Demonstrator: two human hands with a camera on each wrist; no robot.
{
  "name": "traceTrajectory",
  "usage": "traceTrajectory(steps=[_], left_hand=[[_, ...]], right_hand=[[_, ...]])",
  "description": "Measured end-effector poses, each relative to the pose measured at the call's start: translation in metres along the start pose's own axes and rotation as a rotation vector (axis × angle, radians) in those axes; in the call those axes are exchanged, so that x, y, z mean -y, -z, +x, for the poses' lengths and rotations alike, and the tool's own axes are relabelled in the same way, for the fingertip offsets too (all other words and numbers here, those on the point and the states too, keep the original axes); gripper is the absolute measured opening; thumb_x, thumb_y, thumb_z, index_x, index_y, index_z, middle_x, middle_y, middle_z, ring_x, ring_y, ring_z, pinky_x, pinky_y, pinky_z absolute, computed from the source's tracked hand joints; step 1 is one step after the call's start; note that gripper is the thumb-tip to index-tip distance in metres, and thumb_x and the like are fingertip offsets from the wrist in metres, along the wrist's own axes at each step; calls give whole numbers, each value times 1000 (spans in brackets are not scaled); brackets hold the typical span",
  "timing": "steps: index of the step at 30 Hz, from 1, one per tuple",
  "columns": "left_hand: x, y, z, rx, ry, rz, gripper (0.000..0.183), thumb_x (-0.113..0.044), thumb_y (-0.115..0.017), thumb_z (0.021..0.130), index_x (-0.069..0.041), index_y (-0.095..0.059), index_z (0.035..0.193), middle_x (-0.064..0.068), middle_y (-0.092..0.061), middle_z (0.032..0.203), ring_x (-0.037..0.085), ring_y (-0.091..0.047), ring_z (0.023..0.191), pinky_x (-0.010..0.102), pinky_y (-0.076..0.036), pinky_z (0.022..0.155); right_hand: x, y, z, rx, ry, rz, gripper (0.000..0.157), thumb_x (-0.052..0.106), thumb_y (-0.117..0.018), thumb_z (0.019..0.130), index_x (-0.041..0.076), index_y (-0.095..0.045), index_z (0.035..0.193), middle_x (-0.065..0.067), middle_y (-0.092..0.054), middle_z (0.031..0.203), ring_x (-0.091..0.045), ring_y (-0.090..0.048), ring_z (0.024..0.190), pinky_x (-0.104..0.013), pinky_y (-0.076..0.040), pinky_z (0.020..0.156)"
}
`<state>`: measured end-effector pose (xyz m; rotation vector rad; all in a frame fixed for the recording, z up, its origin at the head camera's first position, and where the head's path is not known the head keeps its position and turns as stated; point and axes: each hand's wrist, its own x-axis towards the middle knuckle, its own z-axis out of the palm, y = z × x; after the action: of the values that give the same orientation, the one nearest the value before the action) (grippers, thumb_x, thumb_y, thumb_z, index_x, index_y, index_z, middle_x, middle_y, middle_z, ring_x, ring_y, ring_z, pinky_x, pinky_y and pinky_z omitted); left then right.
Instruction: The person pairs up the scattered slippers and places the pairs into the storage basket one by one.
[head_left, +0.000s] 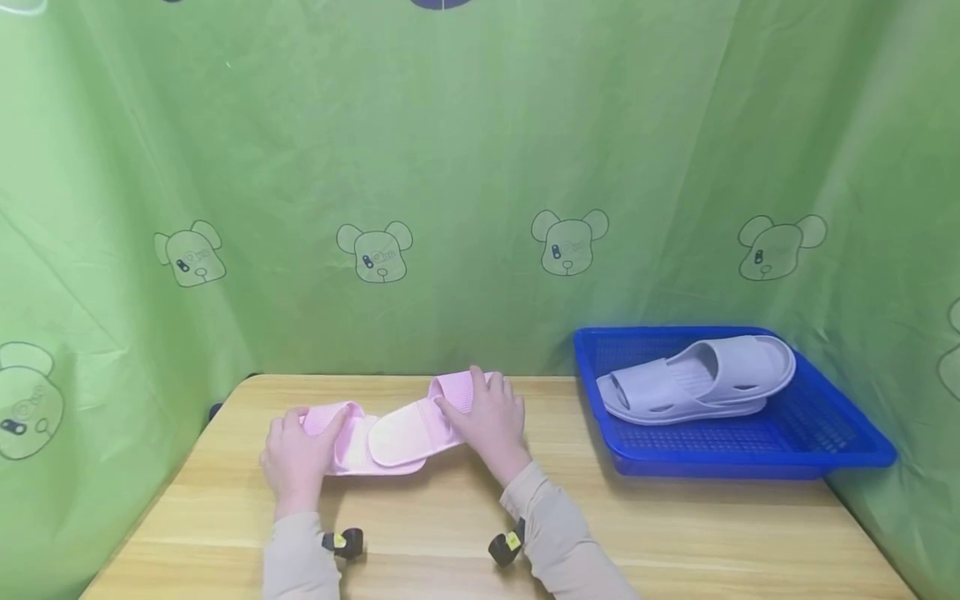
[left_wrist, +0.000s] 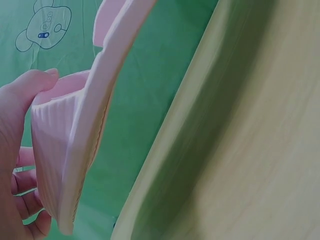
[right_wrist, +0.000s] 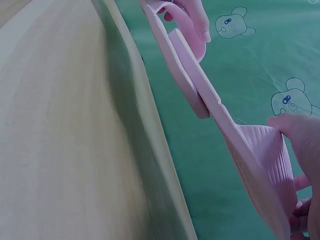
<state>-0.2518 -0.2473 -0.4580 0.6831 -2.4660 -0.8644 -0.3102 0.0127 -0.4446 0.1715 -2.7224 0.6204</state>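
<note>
Two pink slippers are held just above the wooden table in the head view, their heel ends overlapping. My left hand (head_left: 296, 454) grips the left pink slipper (head_left: 360, 454) by its strap, thumb at the strap opening and fingers around the outside. By the ribbed strap of the right pink slipper (head_left: 405, 433), my right hand (head_left: 495, 421) holds it, its heel lying over the left one's. In the left wrist view, the ribbed strap (left_wrist: 55, 135) sits between thumb and fingers. The right wrist view shows both soles edge-on; some fingers are partly hidden behind the straps.
A blue plastic basket (head_left: 750, 460) stands on the right of the wooden table (head_left: 420, 542). Inside it lie two pale grey-purple slippers (head_left: 753, 367), one partly on top of the other. A green curtain (head_left: 465, 150) with printed bear heads surrounds the table's back and sides.
</note>
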Motion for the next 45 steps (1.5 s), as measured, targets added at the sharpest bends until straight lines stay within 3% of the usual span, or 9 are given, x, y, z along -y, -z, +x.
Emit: traceTrajectory(steps=[8, 16, 25, 35, 45], left_hand=[[-7, 1, -1, -21, -2, 9, 99, -82, -60, 71, -3, -56, 129, 21, -58, 118, 40, -54, 108, 54, -43, 90], [-11, -3, -5, 3, 19, 16, 97, -82, -60, 71, -3, -56, 129, 21, -58, 117, 40, -55, 107, 53, -42, 88], [-13, -5, -6, 4, 29, 36, 98, -83, -57, 72, -3, -56, 127, 22, -59, 117, 39, -55, 109, 54, -42, 91], [-7, -7, -4, -23, 25, 36, 99, -84, -55, 72, -2, -57, 128, 23, -61, 117, 41, -57, 108, 54, -43, 88], [-7, -1, -4, 0, 65, 36, 100, -85, -53, 72, -4, -55, 131, 23, -60, 121, 41, -56, 110, 54, -43, 88]], right_hand=[[0, -3, 1, 15, -13, -27, 91, 79, -47, 82, 12, -47, 142, -16, -58, 119, -30, -54, 107, -44, -47, 86], [1, -5, -1, 50, -23, -55, 93, 80, -45, 82, 12, -44, 145, -18, -56, 127, -32, -52, 115, -47, -45, 92], [3, -7, -1, 61, -19, -52, 92, 81, -43, 83, 13, -43, 145, -17, -56, 130, -32, -51, 114, -46, -44, 91], [3, -5, -3, 95, 55, 37, 85, 75, -46, 85, 15, -44, 144, -13, -57, 138, -32, -50, 124, -49, -42, 96], [6, 0, -4, 70, 113, 77, 79, 70, -50, 86, 15, -48, 142, -11, -60, 135, -31, -54, 121, -48, -44, 96]])
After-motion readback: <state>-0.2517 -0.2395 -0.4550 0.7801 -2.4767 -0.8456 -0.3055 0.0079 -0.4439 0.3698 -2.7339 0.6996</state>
